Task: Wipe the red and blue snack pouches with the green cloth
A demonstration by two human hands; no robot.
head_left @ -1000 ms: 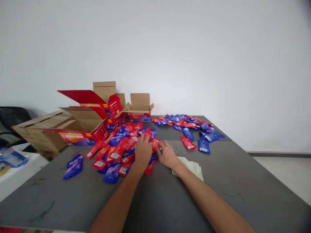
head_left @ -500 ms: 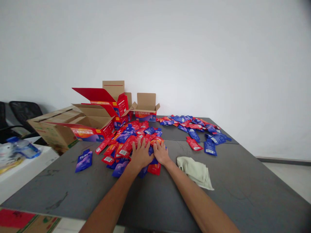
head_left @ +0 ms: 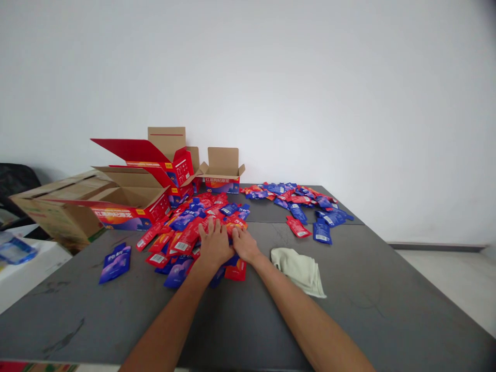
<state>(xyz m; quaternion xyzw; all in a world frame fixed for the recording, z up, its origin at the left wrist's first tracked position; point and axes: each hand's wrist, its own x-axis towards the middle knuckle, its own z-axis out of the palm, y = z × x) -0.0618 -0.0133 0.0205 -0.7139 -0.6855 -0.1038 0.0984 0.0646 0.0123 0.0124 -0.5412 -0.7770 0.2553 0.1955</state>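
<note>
My left hand (head_left: 213, 245) lies on the near right side of a heap of red and blue spouted pouches (head_left: 186, 235), its fingers spread over them. Close beside it, my right hand (head_left: 245, 245) is at the heap's right edge, fingers bent in against a red-orange pouch (head_left: 235, 222); the fingertips are partly hidden. Below the hands a red pouch (head_left: 236, 270) sticks out onto the dark table (head_left: 248, 320). One blue pouch (head_left: 115, 263) lies apart on the left.
Open red printed cartons (head_left: 127, 217) stand at the back left, with another open carton (head_left: 222, 185) behind the heap. A second pouch pile (head_left: 298, 197) spreads at the far right. A folded pale green cloth (head_left: 298, 269) lies right of my arm. A large brown box (head_left: 73, 217) stands left.
The view has turned slightly right, so everything sits further left. Both hands remain on the heap; the right fingers look more bent.
</note>
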